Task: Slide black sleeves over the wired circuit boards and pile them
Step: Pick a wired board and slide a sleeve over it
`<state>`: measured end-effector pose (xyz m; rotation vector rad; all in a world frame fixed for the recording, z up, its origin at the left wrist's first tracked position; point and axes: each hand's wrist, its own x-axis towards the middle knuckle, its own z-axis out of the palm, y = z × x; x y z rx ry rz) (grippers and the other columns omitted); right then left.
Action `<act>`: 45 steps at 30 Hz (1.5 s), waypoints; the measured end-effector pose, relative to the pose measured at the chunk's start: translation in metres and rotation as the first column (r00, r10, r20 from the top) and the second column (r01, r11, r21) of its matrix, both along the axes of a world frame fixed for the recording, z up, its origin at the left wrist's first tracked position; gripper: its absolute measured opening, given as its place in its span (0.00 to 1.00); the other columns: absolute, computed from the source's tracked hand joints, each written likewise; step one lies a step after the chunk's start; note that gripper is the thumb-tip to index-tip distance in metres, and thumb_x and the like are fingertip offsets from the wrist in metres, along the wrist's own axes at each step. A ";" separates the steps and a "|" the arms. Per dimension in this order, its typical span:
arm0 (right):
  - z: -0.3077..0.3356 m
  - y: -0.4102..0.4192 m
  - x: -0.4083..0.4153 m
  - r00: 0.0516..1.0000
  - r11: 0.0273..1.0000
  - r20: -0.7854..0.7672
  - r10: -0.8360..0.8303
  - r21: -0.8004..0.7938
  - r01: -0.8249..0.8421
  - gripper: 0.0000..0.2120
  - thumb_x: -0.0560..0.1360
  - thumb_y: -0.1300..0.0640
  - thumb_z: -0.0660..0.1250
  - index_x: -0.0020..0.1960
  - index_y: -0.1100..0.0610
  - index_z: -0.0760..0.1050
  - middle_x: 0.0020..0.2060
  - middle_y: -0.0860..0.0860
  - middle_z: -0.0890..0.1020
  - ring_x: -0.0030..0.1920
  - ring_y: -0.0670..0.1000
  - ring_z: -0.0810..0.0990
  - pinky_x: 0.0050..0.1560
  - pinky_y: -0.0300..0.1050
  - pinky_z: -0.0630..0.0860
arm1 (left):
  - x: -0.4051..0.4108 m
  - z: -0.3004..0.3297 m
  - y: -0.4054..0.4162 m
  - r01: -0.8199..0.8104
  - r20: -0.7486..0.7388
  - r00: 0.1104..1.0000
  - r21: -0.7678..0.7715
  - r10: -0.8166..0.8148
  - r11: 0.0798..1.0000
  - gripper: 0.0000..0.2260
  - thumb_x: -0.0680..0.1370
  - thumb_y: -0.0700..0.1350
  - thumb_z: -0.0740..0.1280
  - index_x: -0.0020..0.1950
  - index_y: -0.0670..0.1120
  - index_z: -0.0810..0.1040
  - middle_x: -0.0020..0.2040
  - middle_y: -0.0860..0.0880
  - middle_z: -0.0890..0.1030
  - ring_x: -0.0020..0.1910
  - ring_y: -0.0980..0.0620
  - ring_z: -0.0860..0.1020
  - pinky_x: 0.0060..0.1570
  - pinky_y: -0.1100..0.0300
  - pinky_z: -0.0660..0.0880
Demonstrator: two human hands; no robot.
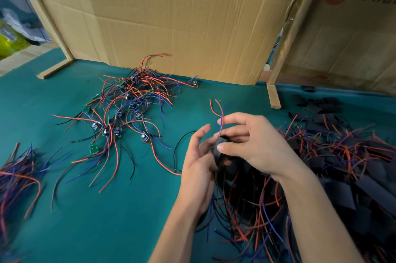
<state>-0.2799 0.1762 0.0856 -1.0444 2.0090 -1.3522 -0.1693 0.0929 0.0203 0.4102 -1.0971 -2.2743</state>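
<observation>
Sleeves and wired boards cover this green table [132, 209], so going left to right: at the far left edge lies a blurred bundle of loose wires [19, 172], red and blue; in the upper middle sits a heap of bare circuit boards [126, 110] with red, blue and black leads spreading out, in front of a cardboard sheet [182, 20] standing upright; right of centre the left hand [198, 168] and right hand [250, 142] meet around one black sleeve [219, 144], the left with fingers curled against its side, the right pinching it from above with thumb and fingers, red and blue wires rising out between them; the lower right holds a pile of sleeved boards [334, 177], with loose sleeves [317, 106] farther back
</observation>
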 end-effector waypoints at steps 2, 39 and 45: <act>0.001 0.002 -0.002 1.000 1.000 0.004 0.006 -0.007 -0.006 0.23 0.69 0.68 0.78 0.60 0.50 0.80 0.45 0.44 0.89 0.46 0.44 0.87 0.48 0.36 0.81 | 0.001 0.002 0.000 0.043 -0.042 0.998 0.063 -0.040 0.997 0.37 0.64 0.23 0.50 0.71 0.43 0.69 0.67 0.35 0.76 0.57 0.43 0.81 0.58 0.52 0.79; 0.003 0.005 -0.004 0.979 0.963 0.201 -0.032 -0.254 0.084 0.12 0.74 0.73 0.73 0.51 0.58 0.82 0.49 0.55 0.87 0.43 0.54 0.86 0.43 0.46 0.84 | 0.003 0.006 0.000 -0.036 -0.058 0.997 0.238 0.051 0.970 0.05 0.77 0.34 0.66 0.50 0.40 0.77 0.41 0.42 0.82 0.39 0.47 0.85 0.40 0.63 0.81; 0.004 0.005 -0.005 0.976 0.975 0.210 -0.051 -0.203 0.094 0.10 0.74 0.71 0.73 0.50 0.59 0.83 0.46 0.56 0.88 0.42 0.55 0.87 0.40 0.46 0.85 | 0.008 0.009 0.002 -0.007 -0.089 0.996 0.153 0.020 0.988 0.09 0.76 0.31 0.65 0.55 0.39 0.78 0.41 0.44 0.81 0.38 0.47 0.83 0.39 0.61 0.81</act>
